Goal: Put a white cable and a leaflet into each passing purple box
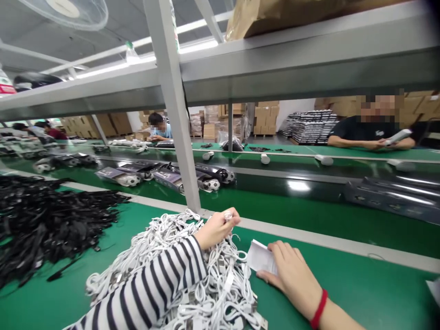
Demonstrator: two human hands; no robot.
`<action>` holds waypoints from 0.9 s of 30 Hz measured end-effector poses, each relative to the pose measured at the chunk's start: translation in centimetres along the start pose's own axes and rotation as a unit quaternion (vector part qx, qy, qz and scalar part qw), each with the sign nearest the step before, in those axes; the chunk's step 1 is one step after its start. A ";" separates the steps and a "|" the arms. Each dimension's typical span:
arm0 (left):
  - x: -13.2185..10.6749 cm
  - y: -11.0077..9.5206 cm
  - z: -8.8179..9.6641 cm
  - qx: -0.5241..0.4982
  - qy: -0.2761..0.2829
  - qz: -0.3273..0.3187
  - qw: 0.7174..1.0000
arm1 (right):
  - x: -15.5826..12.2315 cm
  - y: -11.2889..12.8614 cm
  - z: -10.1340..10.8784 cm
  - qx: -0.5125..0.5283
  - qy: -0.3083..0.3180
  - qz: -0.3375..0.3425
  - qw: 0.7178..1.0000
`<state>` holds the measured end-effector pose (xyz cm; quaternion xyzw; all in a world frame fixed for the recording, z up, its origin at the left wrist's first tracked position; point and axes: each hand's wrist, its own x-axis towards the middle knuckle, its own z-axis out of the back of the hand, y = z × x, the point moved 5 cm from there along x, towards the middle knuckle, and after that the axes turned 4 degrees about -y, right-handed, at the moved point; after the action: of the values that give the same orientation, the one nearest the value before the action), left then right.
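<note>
My left hand (220, 227), in a black-and-white striped sleeve, is closed above the far edge of a pile of white USB cables (220, 293). A bit of white cable (228, 215) shows between its thumb and fingers. Right of the pile, my right hand (290, 270), with a red band on the wrist, pinches a folded white paper sheet (259, 256) between thumb and fingers. The paper stands slightly tilted just above the green table (319, 307).
Black straps or cords (51, 220) lie heaped at the left. A grey post (175, 105) rises behind the cable pile to an overhead shelf (292, 64). Beyond runs a green conveyor (292, 215) bearing packages (168, 178) and white cylinders (264, 159). Co-workers (371, 130) sit across it.
</note>
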<state>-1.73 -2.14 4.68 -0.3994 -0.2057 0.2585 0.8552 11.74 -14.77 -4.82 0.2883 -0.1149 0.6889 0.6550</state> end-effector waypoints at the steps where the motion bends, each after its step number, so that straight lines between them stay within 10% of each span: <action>1: 0.1 0.2 0.0 -0.066 -0.007 0.014 0.998 | 0.1 -0.2 -0.1 0.052 0.022 -0.022 0.998; 8: 0.3 1.5 0.7 -0.409 -0.041 0.172 0.895 | 1.2 -3.2 -0.3 0.465 0.106 -0.204 0.855; 14: 0.2 1.0 0.5 -0.530 -0.017 0.128 0.838 | 1.0 -6.5 -1.2 0.572 0.095 -0.335 0.743; 18: 0.3 1.2 0.7 -0.449 -0.048 0.149 0.880 | 1.3 -7.4 -0.1 0.540 0.093 -0.344 0.763; 24: 0.2 0.9 0.6 -0.397 -0.002 0.165 0.903 | 1.6 -7.2 1.5 0.217 0.179 -0.172 0.944; 27: 0.1 0.8 0.5 -0.392 0.006 0.163 0.905 | 1.2 -6.4 1.8 0.087 0.196 -0.157 0.964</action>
<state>-2.12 -1.35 4.33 -0.7320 -0.2170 0.2903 0.5769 18.40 -14.02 -4.14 0.2180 0.1227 0.6282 0.7368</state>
